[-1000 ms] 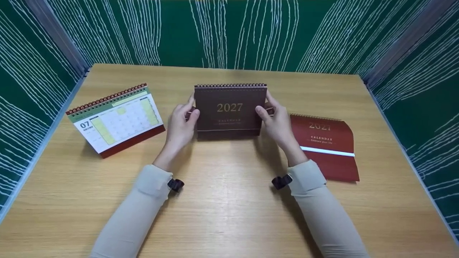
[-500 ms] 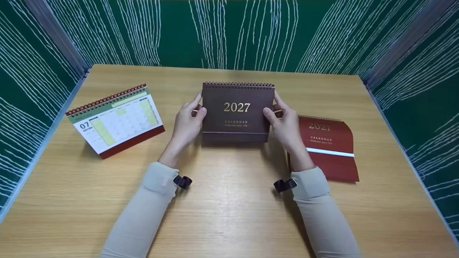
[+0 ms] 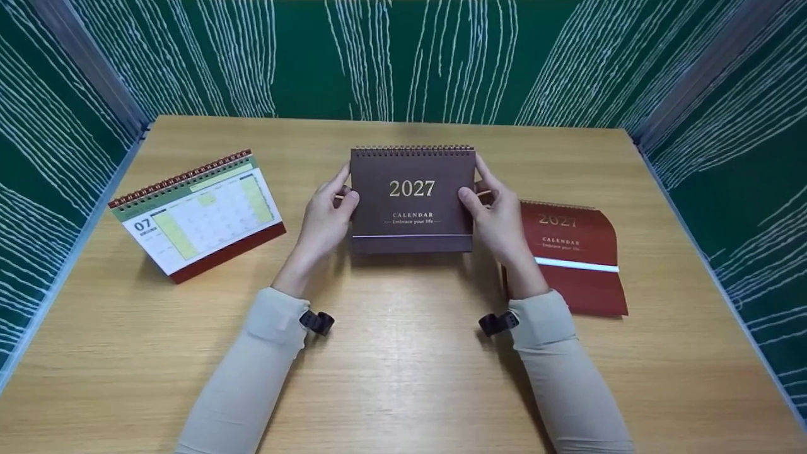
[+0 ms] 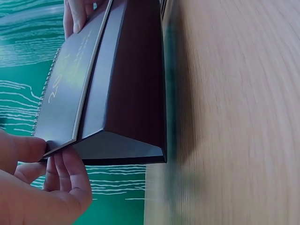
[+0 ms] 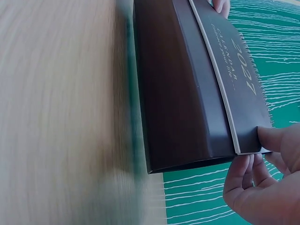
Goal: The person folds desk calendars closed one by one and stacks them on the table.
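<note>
A dark brown spiral-bound desk calendar (image 3: pixel 412 205) with gold "2027" lettering is held between both hands near the middle of the table. My left hand (image 3: pixel 328 208) pinches its left side edge, thumb on the cover and fingers behind. On the opposite edge my right hand (image 3: pixel 498 211) grips in the same way. Both wrist views show the calendar (image 4: pixel 70 89) with its folded stand base spread into a wedge, its lower edge close over the table. The spiral binding runs along the top.
To the left stands a desk calendar (image 3: pixel 208 217) turned to a "07" page, with a red base. At the right a red 2027 calendar (image 3: pixel 577 246) with a white band lies partly behind my right forearm. Green walls with white lines enclose the wooden table (image 3: pixel 403 378).
Both hands and the brown calendar shifted right, then slightly back left. Its cover has tilted up to face the head camera more. The other two calendars stay put.
</note>
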Available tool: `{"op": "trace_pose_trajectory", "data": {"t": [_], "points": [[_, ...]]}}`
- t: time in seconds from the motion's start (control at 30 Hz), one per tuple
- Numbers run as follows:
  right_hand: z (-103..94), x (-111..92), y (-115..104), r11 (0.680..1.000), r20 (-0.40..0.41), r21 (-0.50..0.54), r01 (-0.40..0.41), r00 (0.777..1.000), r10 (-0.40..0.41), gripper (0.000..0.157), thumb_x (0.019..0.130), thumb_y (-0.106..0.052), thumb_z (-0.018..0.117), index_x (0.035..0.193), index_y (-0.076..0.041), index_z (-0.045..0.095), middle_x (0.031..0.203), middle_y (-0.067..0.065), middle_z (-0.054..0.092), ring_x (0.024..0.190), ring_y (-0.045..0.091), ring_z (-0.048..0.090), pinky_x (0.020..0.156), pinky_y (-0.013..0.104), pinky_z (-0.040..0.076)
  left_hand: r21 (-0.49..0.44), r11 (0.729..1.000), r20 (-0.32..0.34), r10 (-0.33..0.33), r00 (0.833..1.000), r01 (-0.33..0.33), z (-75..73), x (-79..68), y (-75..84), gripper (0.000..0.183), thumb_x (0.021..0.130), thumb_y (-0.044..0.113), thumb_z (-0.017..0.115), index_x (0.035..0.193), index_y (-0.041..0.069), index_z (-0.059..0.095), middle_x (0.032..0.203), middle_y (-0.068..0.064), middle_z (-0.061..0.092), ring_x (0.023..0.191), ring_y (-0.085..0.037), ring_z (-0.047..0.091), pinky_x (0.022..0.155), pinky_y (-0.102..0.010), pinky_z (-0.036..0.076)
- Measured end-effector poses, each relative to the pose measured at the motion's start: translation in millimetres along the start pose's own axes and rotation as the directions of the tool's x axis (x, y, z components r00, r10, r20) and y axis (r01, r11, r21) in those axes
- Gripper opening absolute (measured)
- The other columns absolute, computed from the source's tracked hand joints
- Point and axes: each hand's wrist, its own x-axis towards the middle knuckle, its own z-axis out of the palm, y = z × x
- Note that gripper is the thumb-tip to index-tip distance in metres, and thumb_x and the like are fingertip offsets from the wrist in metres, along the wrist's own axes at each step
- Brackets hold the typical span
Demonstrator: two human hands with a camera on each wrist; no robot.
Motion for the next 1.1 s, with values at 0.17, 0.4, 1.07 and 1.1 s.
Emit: {"op": "trace_pose_trajectory", "data": {"t": [0.17, 0.4, 1.07, 1.1], "points": [[0.9, 0.7, -1.8, 1.0, 0.009, 0.008, 0.009, 1.0, -0.009, 0.063, 0.107, -0.01, 0.063, 0.162, -0.034, 0.044, 0.108, 0.015, 0.064, 0.095, 0.023, 0.058, 0.075, 0.025, 0.056, -0.014, 1.0, -0.003, -0.016, 1.0, 0.016, -1.9, -1.6, 0.7, 0.058, 0.108, 0.015, 0.052, 0.165, 0.018, 0.041, 0.119, -0.012, 0.056, 0.107, -0.024, 0.057, 0.091, -0.032, 0.048], [1.1, -0.6, -4.3, 0.999, 0.032, 0.022, -0.025, 0.999, 0.024, 0.064, 0.107, -0.01, 0.063, 0.164, -0.03, 0.043, 0.108, 0.014, 0.064, 0.095, 0.023, 0.059, 0.075, 0.026, 0.057, -0.027, 0.999, -0.009, -0.038, 0.999, 0.038, -1.9, -2.4, 0.4, 0.057, 0.108, 0.014, 0.053, 0.164, 0.015, 0.043, 0.118, -0.01, 0.056, 0.108, -0.022, 0.056, 0.093, -0.032, 0.046], [-0.5, 0.5, 4.7, 0.999, 0.055, -0.01, -0.039, 0.998, 0.04, 0.067, 0.106, -0.008, 0.062, 0.165, -0.03, 0.041, 0.112, 0.017, 0.064, 0.099, 0.024, 0.059, 0.078, 0.029, 0.055, -0.003, 1.0, 0.035, -0.014, 0.999, 0.014, 3.0, 0.1, -4.8, 0.063, 0.105, 0.009, 0.054, 0.166, 0.013, 0.037, 0.119, -0.013, 0.054, 0.109, -0.025, 0.055, 0.098, -0.034, 0.046], [-0.9, 0.4, 5.4, 0.999, 0.055, -0.009, -0.041, 0.998, 0.042, 0.067, 0.105, -0.008, 0.062, 0.165, -0.031, 0.041, 0.113, 0.017, 0.064, 0.1, 0.024, 0.058, 0.078, 0.029, 0.056, -0.002, 1.0, 0.038, -0.006, 0.999, 0.006, 3.1, 0.5, -5.4, 0.063, 0.105, 0.008, 0.054, 0.165, 0.013, 0.037, 0.118, -0.013, 0.054, 0.109, -0.025, 0.056, 0.098, -0.035, 0.047]]}}
